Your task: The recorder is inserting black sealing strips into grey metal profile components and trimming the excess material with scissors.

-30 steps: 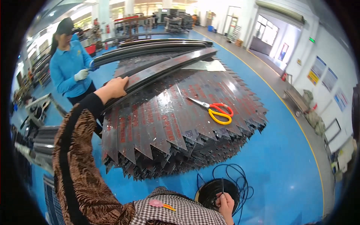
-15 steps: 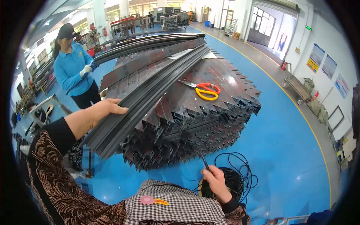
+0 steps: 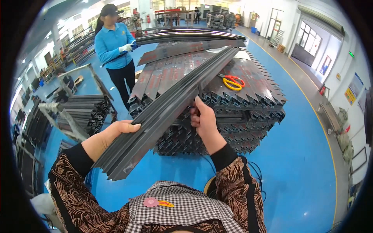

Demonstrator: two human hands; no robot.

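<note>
A long dark grey profile bar (image 3: pixel 163 105) lies slantwise, its near end raised toward me and its far end over the stack. My left hand (image 3: pixel 116 136) grips it near the near end, thumb on top and fingers underneath. My right hand (image 3: pixel 204 118) is closed at the bar's right side, pinching a thin black strip (image 3: pixel 199 89) against it; most of the strip is hidden. Scissors (image 3: pixel 233 82) with red and yellow handles lie on the stack of profiles (image 3: pixel 260 87), to the right of the bar.
A co-worker (image 3: pixel 114 46) in blue, wearing gloves, stands at the stack's far left, holding a dark strip. A wooden-rimmed coil of black cord (image 3: pixel 210 185) sits on the blue floor, partly behind my right sleeve. A rack (image 3: pixel 64 116) with more profiles stands at left.
My right hand has risen from beside the cord coil to the bar's right side, bringing the black strip up. The view has swung left; my left hand keeps its grip on the bar.
</note>
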